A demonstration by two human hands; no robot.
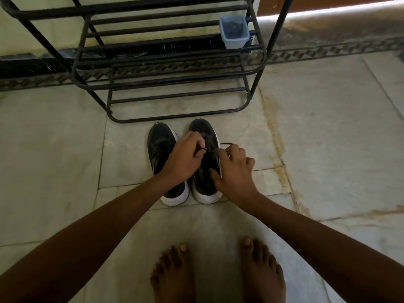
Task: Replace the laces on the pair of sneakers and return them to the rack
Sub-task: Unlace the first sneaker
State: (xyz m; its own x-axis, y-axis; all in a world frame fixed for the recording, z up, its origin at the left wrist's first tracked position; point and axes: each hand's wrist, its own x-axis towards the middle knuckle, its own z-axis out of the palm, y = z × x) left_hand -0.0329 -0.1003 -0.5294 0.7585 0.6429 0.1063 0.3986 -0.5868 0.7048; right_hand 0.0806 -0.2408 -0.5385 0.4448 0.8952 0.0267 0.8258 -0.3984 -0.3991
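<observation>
While the two sneakers sit side by side on the floor (65, 149), toes toward the rack (166, 82), I have both hands down on the right sneaker (206, 171). My left hand (183, 158) is curled over its top and pinches the dark lace (204, 149) with its fingertips. My right hand (235, 169) pinches the other part of the lace too — a thin loop of it sticks out by my fingers. The thumb of that hand rests at the shoe's opening. The left sneaker (160, 147) is just beside it, partly under my left wrist, and nobody holds it. Both shoes are black with white soles, just in front of the rack's lowest bar.

The rack is black metal with bare bars. On a higher shelf, at the right end, stands a small blue tub (234, 32) — something dark is in it, but I cannot tell what. My bare feet (218, 274) are near the bottom.
</observation>
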